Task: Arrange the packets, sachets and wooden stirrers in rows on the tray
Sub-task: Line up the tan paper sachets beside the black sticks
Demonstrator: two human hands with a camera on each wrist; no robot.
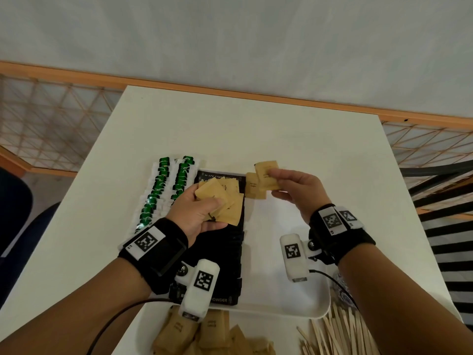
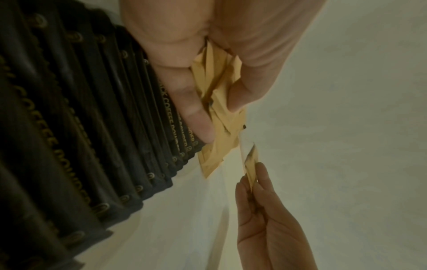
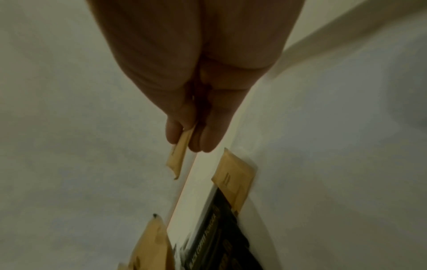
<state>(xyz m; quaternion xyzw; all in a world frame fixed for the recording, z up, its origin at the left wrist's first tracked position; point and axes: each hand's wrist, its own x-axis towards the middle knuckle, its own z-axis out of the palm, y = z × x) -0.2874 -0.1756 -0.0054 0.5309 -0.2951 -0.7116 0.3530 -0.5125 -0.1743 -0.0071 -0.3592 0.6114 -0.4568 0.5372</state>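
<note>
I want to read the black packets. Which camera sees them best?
The left wrist view: the black packets fill it, lettering close. The head view shows the row partly behind the left hand; the right wrist view shows only an end.

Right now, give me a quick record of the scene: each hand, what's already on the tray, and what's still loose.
left hand: grips a bunch of brown sachets
right hand: pinches one brown sachet above the tray's far end
tray: green packets in two rows, black coffee packets in one row, one placed sachet
loose, near side: sachet pile, wooden stirrers
</note>
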